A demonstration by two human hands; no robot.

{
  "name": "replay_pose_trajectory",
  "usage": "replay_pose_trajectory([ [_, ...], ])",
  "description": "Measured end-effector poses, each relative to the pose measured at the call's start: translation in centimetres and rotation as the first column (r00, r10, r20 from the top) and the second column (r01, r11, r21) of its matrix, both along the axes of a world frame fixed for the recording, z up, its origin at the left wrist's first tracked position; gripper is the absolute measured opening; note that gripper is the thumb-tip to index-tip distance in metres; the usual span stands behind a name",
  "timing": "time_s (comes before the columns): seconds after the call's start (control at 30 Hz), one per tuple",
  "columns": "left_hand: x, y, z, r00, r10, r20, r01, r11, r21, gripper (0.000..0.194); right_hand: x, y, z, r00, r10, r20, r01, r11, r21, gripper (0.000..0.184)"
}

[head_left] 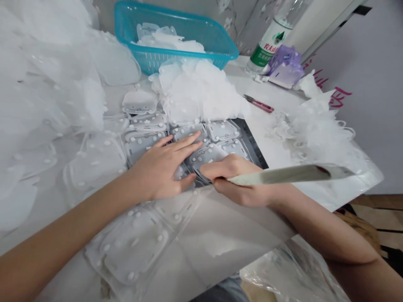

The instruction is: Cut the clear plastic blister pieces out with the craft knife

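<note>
My left hand [163,167] lies with its fingers spread on a sheet of translucent, rounded plastic pieces [141,147] dotted with small white studs. Beside it, my right hand [236,178] is closed around a long, pale, flat-handled tool [289,174]. The tool's handle sticks out to the right; its working end is hidden in and below my fist, so its kind cannot be made out. That fist rests close to the front edge of the sheet, by the pieces near my left thumb. A dark mat [252,142] shows under the sheet's right side.
White pieces are heaped [201,88] behind my hands, with a blue basket [176,50] at the back. Pink-handled thread snips [258,103], a water bottle [267,46], a purple tissue pack [285,67] and plastic scraps [315,130] lie right. A large translucent pile [47,75] stands left.
</note>
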State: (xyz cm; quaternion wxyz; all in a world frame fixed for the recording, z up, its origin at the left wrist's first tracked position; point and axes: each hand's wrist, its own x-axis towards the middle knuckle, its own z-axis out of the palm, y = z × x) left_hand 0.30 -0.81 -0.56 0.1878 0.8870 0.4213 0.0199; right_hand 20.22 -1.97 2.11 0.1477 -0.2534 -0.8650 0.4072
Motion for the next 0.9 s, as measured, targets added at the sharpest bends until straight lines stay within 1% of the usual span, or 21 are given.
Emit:
replay_pose_trajectory([
  [0.03, 0.0, 0.0, 0.0, 1.0, -0.002, 0.004, 0.002, 1.0, 0.003, 0.066, 0.0, 0.0, 0.0, 1.0, 0.004, 0.0, -0.004, 1.0, -0.001, 0.021],
  [0.1, 0.0, 0.0, -0.1, 1.0, -0.001, 0.012, 0.001, 1.0, 0.004, 0.066, -0.1, 0.0, -0.3, 0.999, -0.031, -0.042, 0.029, 0.999, -0.043, 0.022],
  [0.17, 0.0, 0.0, -0.2, 1.0, 0.007, 0.017, -0.007, 1.0, 0.003, 0.067, -0.2, -0.1, -0.7, 0.984, -0.115, -0.134, 0.096, 0.985, -0.142, 0.022],
  [0.23, -0.1, -0.1, -0.2, 1.0, 0.011, 0.019, -0.011, 1.0, 0.005, 0.067, -0.4, -0.2, -1.2, 0.946, -0.222, -0.238, 0.161, 0.955, -0.249, 0.021],
  [0.3, -0.1, -0.1, -0.2, 1.0, 0.009, 0.023, -0.009, 1.0, 0.01, 0.066, -0.6, -0.3, -1.7, 0.902, -0.311, -0.299, 0.218, 0.926, -0.307, 0.02],
  [0.37, 0.0, -0.1, -0.3, 1.0, 0.008, 0.026, -0.008, 1.0, 0.01, 0.066, -0.7, -0.3, -1.9, 0.877, -0.355, -0.322, 0.263, 0.918, -0.297, 0.019],
  [0.43, 0.0, -0.1, -0.3, 1.0, 0.011, 0.026, -0.011, 1.0, 0.007, 0.066, -0.8, -0.3, -2.1, 0.876, -0.356, -0.324, 0.279, 0.924, -0.26, 0.019],
  [0.9, 0.1, -0.1, -0.1, 1.0, 0.023, 0.014, -0.023, 1.0, -0.015, 0.065, -0.9, -0.7, -1.9, 0.914, -0.284, -0.291, 0.24, 0.954, -0.178, 0.02],
])
